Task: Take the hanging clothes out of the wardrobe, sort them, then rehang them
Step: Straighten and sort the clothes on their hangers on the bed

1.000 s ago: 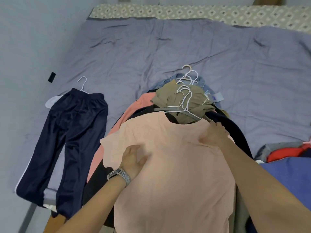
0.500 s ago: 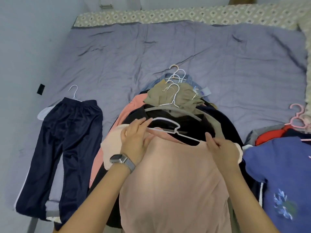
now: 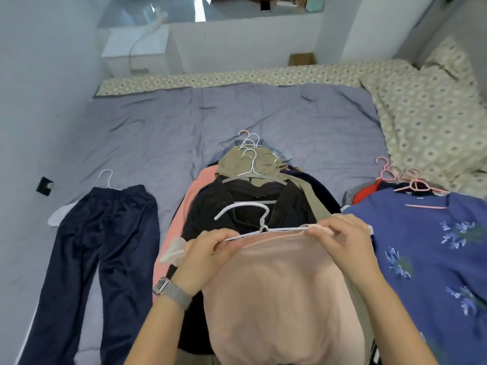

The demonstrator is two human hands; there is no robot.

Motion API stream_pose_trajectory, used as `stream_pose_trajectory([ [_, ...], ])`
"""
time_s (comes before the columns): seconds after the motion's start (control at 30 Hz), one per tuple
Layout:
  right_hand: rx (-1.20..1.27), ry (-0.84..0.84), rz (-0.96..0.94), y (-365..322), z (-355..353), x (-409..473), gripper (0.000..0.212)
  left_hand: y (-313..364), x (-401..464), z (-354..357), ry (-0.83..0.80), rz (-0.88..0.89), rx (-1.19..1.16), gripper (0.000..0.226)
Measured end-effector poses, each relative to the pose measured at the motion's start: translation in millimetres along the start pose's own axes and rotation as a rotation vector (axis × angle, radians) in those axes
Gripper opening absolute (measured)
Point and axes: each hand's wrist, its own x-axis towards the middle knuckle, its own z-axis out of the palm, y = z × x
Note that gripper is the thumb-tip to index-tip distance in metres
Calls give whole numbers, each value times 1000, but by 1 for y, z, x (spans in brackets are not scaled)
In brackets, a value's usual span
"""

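Bed is covered by a grey-purple quilt. Centre pile of hung clothes is topped by a dark jacket. Navy trousers are laid flat to the left, on a white hanger. Blue floral top is laid to the right, on a pink hanger. Pale pink shirt is held up over the pile at its shoulders. Left hand and right hand are each pinched on shirt fabric and white hanger.
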Motion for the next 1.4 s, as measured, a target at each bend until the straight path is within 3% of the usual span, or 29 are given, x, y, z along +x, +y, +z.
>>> stream_pose_trajectory([
  [0.1,-12,61,-63,-41,-6,-46,15,10,-53,-30,128,-10,-40,17],
  [0.17,-42,130,-55,-64,-11,-72,17,16,-84,-50,208,1,-23,22],
  [0.4,-42,274,55,-127,-29,-149,44,44,-160,-78,317,25,40,33],
  [0.53,-91,279,67,-133,-44,-203,34,42,-194,-72,237,67,-12,32],
  [0.83,-98,407,206,-110,-129,-325,8,102,-245,-10,3,389,36,26],
  [1.03,-112,616,193,-79,-180,-364,32,162,-262,40,-52,461,11,18],
  [1.4,-206,777,339,38,-334,-449,33,306,-287,218,-221,525,-46,22],
])
